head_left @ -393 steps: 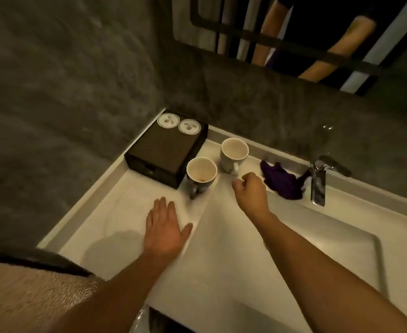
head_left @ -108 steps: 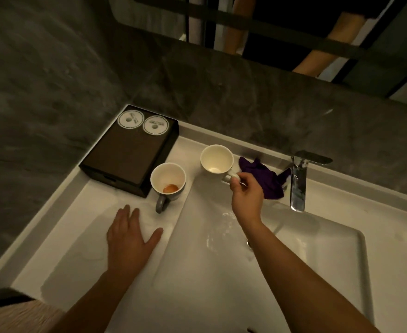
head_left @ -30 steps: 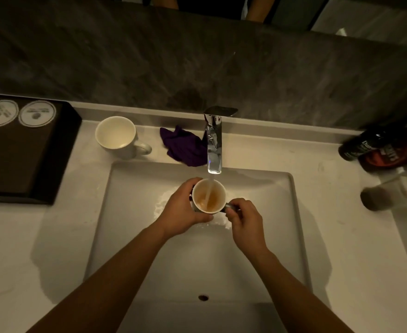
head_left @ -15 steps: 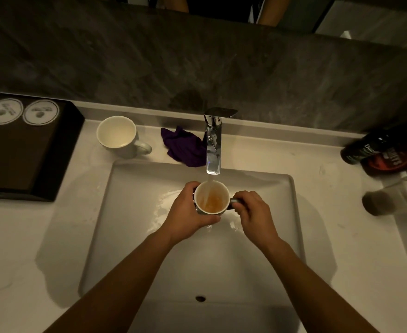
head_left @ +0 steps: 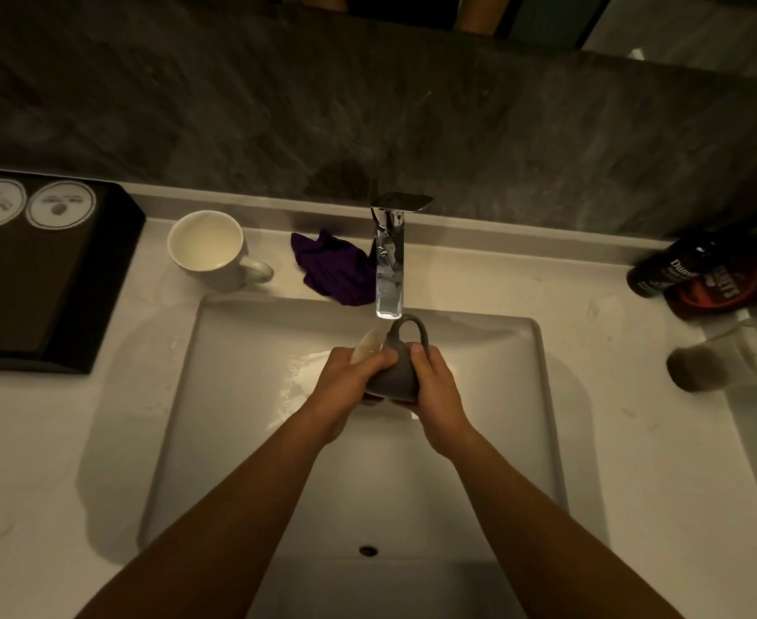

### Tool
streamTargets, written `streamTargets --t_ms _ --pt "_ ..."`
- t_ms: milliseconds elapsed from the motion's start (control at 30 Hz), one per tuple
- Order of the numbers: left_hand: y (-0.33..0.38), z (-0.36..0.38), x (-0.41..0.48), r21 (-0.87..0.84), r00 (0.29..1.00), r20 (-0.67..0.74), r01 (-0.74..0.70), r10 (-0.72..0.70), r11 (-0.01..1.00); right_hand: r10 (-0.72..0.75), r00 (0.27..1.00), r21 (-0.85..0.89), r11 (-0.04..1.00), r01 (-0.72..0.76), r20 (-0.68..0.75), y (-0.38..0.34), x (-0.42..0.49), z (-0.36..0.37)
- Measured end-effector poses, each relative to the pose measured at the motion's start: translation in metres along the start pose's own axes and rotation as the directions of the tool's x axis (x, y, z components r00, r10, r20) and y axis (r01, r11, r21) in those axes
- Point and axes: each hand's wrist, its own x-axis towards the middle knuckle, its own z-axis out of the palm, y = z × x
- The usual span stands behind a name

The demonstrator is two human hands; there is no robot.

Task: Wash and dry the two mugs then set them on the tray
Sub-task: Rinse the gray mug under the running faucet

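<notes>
grey mug (head_left: 392,373) between both hands

- chrome faucet (head_left: 389,261) at back edge of white sink (head_left: 234,395)
- two dark bottles (head_left: 698,274) lying on counter (head_left: 55,440), far right
- blurred cylindrical object (head_left: 698,368) just in front of them, can't identify
- dark stone wall (head_left: 368,105) behind

Two bare forearms reach forward from the bottom of the frame and converge at centre, wrists nearly level. The left hand (head_left: 349,381) curls its grip around the left side of the grey mug (head_left: 392,373), thumb pressed across the top. The right hand (head_left: 432,386) clasps the opposite side — fingers wrapped under, thumb lying along the upper wall — so both hands close on it together.
</notes>
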Motion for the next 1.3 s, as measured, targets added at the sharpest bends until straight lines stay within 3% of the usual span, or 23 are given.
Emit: streamTargets --t_ms 133,300,333,400,467,500,567,633,700,767,833,867,933,967,1033,1100,1167,1233,1300 --pt "0.002 0.005 0.0 0.032 0.998 0.016 -0.056 0.055 0.998 -0.022 0.995 -0.035 0.999 0.019 -0.099 -0.007 0.001 0.007" --pt "-0.003 0.004 0.01 0.107 0.976 0.037 -0.217 0.214 0.97 0.247 0.968 -0.146 0.957 -0.251 -0.046 -0.025 0.01 -0.003" --pt "-0.002 0.005 0.012 0.093 0.976 0.008 -0.217 0.217 0.972 0.242 0.969 -0.169 0.954 -0.248 -0.055 -0.026 0.012 -0.003" --pt "0.005 0.01 0.017 0.007 0.99 -0.065 -0.122 0.122 0.993 0.039 0.992 -0.303 0.95 -0.073 -0.119 -0.022 0.012 -0.001" --pt "0.014 0.015 0.019 -0.131 0.991 -0.087 0.092 -0.103 0.987 -0.24 0.962 -0.469 0.87 0.153 -0.13 -0.014 0.012 0.001" --pt "0.015 0.017 0.019 -0.176 0.981 -0.068 0.17 -0.184 0.97 -0.294 0.947 -0.504 0.842 0.193 -0.128 -0.012 0.01 0.003" --pt "0.014 0.019 0.022 -0.122 0.98 -0.068 0.177 -0.186 0.977 -0.214 0.961 -0.448 0.887 0.115 -0.177 -0.018 0.01 0.003" --pt "0.012 0.019 0.019 -0.024 0.995 -0.081 0.055 -0.057 0.998 -0.021 0.975 -0.334 0.941 -0.055 -0.22 -0.028 0.016 0.001" --pt "0.011 0.016 0.012 -0.012 0.997 -0.03 -0.076 0.075 0.997 0.182 0.967 -0.3 0.926 -0.23 -0.178 -0.042 0.018 -0.002" --pt "0.01 0.011 0.011 0.041 0.982 0.004 -0.187 0.187 0.981 0.282 0.953 -0.34 0.89 -0.304 -0.115 -0.049 0.017 -0.002" --pt "0.02 0.009 0.016 0.061 0.987 -0.078 -0.14 0.144 0.988 0.146 0.985 -0.471 0.865 -0.174 -0.095 -0.047 0.016 -0.001" --pt "0.027 0.008 0.018 0.012 0.994 -0.106 -0.031 0.032 0.999 0.002 0.996 -0.544 0.838 -0.049 -0.087 -0.043 0.015 -0.001" --pt "0.044 0.007 0.017 -0.132 0.964 -0.014 0.26 -0.264 0.957 -0.242 0.97 -0.617 0.768 0.17 -0.034 -0.034 0.013 0.0" --pt "0.049 0.006 0.015 -0.153 0.944 0.047 0.329 -0.325 0.932 -0.289 0.957 -0.621 0.755 0.211 -0.025 -0.03 0.012 0.0" --pt "0.045 0.005 0.015 -0.166 0.968 0.097 0.245 -0.232 0.955 -0.212 0.974 -0.558 0.819 0.133 -0.08 -0.033 0.014 -0.001" --pt "0.033 0.004 0.016 -0.117 0.997 0.069 -0.02 0.028 0.993 0.123 0.986 -0.322 0.934 -0.152 -0.109 -0.043 0.017 -0.002" --pt "0.025 0.003 0.019 -0.007 0.983 0.057 -0.177 0.177 0.984 0.401 0.916 -0.162 0.904 -0.396 -0.003 -0.051 0.016 -0.004" --pt "0.026 0.001 0.021 -0.023 0.99 0.061 -0.124 0.125 0.992 0.37 0.929 -0.189 0.912 -0.364 -0.006 -0.048 0.014 -0.002" --pt "0.035 0.0 0.021 -0.116 0.988 0.067 0.147 -0.14 0.982 0.108 0.992 -0.295 0.947 -0.124 -0.07 -0.041 0.009 0.001"
